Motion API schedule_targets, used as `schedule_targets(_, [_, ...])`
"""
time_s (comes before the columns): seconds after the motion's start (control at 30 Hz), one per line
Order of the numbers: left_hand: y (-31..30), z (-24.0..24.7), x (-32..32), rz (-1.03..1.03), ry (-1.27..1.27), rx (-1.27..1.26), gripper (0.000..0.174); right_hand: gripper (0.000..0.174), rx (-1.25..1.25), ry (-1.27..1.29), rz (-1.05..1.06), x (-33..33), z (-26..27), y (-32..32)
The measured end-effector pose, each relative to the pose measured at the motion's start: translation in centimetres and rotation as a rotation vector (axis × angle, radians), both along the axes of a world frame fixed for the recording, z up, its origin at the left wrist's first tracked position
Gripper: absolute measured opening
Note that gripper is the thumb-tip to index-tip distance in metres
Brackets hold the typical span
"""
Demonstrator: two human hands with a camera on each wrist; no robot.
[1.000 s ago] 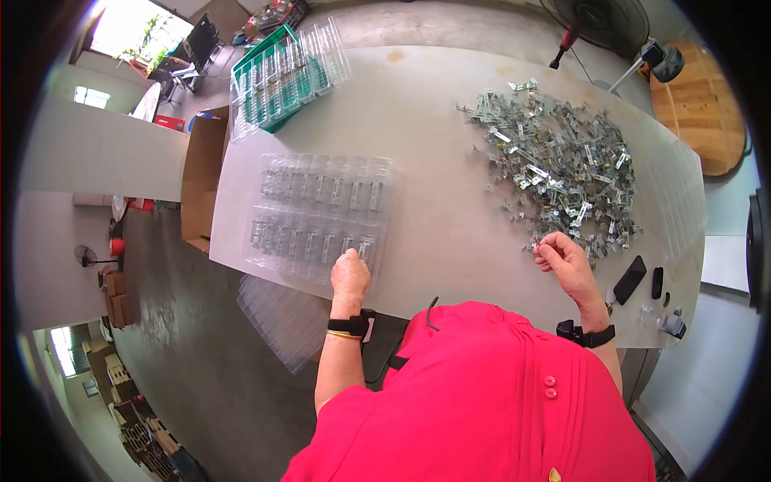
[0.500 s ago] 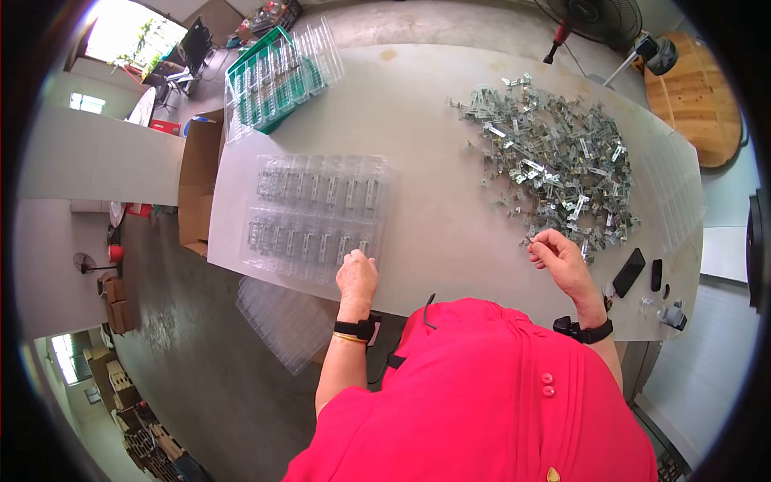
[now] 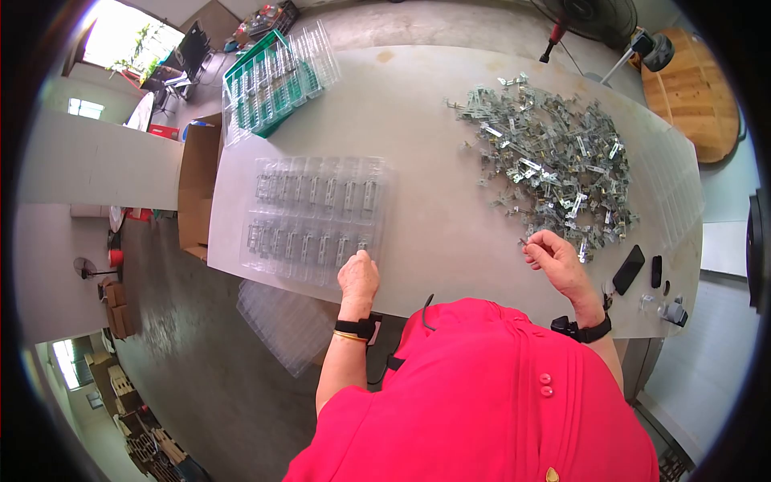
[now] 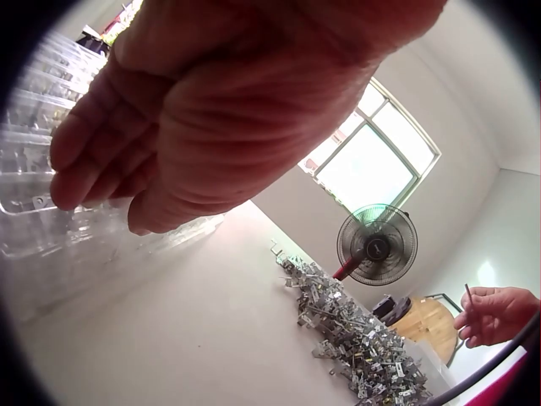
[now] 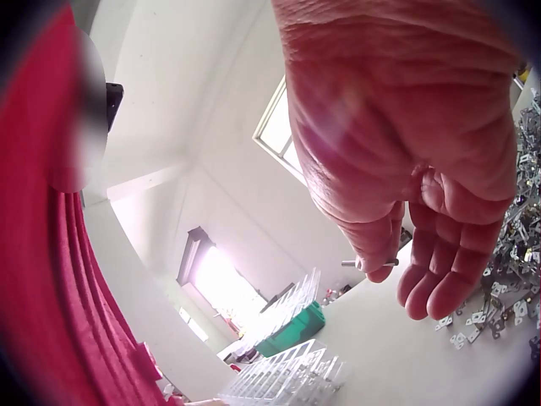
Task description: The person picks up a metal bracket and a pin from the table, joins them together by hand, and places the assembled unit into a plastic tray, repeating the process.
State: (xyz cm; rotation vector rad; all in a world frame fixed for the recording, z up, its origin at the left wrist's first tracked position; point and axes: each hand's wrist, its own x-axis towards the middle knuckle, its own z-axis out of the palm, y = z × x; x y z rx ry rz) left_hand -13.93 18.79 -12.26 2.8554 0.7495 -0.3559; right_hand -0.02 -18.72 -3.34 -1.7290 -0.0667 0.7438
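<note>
A clear plastic tray [image 3: 309, 221] lies on the table, with metal brackets in two rows of its compartments. At its near right corner is my left hand [image 3: 358, 277], fingertips right at the last bracket of the near row. In the left wrist view, this hand's fingers [image 4: 72, 144] reach loosely over the tray's edge, with nothing visible between them and the thumb. My right hand [image 3: 558, 261] is raised beside the near edge of a pile of metal brackets [image 3: 554, 153]. Its thumb and forefinger pinch a thin metal piece [image 5: 348, 263].
Another clear tray rests on a green crate [image 3: 277, 120] at the far left. A phone [image 3: 629, 269] and small black items lie at the right edge. More clear trays [image 3: 281, 321] sit below the table's left front. A fan [image 3: 590, 20] stands beyond the table.
My right hand has drawn slightly left, a little away from the pile, still pinching the thin piece. My left hand has shifted slightly right along the tray's near edge.
</note>
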Motion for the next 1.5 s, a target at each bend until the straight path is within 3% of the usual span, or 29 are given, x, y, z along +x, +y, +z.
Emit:
schedule_targets(0.4, [0.4,1.0,0.3,0.027,0.050,-0.030,0.023,0.013,-0.016,-0.015,0.004,-0.1,0.3,0.3])
schedule_targets(0.53, [3.8,1.2,-1.5,0.293,-0.468,-0.004,0.037,0.013,-0.011,-0.011,-0.007,-0.2,-0.1,0.0])
schedule_targets(0.57, [5.0,0.8,-2.4,0.292,-0.467,-0.004,0.037,0.013,-0.010,-0.010,-0.008,-0.2,-0.2,0.0])
schedule_targets(0.63, [7.5,-0.5,-4.4,0.583,-0.636,0.173,0.047,0.013,-0.009,-0.006,-0.001,-0.3,-0.3,0.1])
schedule_targets(0.67, [9.3,-2.1,-6.0,0.582,-0.637,0.174,0.047,0.013,-0.007,-0.007,-0.001,-0.3,-0.4,0.2])
schedule_targets(0.73, [11.3,-3.8,-8.2,0.939,-0.672,0.059,0.066,0.013,0.002,0.008,0.030,-0.2,-0.3,0.5])
schedule_targets(0.77, [11.2,-3.6,-8.8,0.938,-0.673,0.059,0.066,0.013,0.002,0.007,0.029,-0.2,-0.3,0.7])
schedule_targets(0.83, [10.6,-3.1,-9.5,1.339,-0.711,-0.895,0.092,0.012,-0.012,0.003,0.049,-0.1,-0.1,1.0])
schedule_targets(0.87, [10.3,-3.7,-9.5,1.339,-0.712,-0.895,0.092,0.012,-0.012,0.003,0.049,-0.1,-0.1,1.1])
schedule_targets(0.93, [9.5,-4.8,-9.0,1.655,-0.835,-1.210,0.103,0.012,-0.005,0.001,0.061,0.1,-0.1,1.3])
schedule_targets(1.07, [9.5,-5.4,-8.4,1.414,-0.800,-1.419,0.106,0.012,-0.007,-0.004,0.067,0.3,-0.1,1.5])
schedule_targets(1.13, [9.6,-5.6,-7.5,1.215,-0.763,-1.534,0.096,0.012,-0.031,-0.007,0.068,0.4,-0.4,1.5])
schedule_targets(1.5, [10.7,-6.6,-5.9,1.253,-0.801,-1.600,0.089,0.013,-0.028,0.000,0.107,0.7,-0.3,2.9])
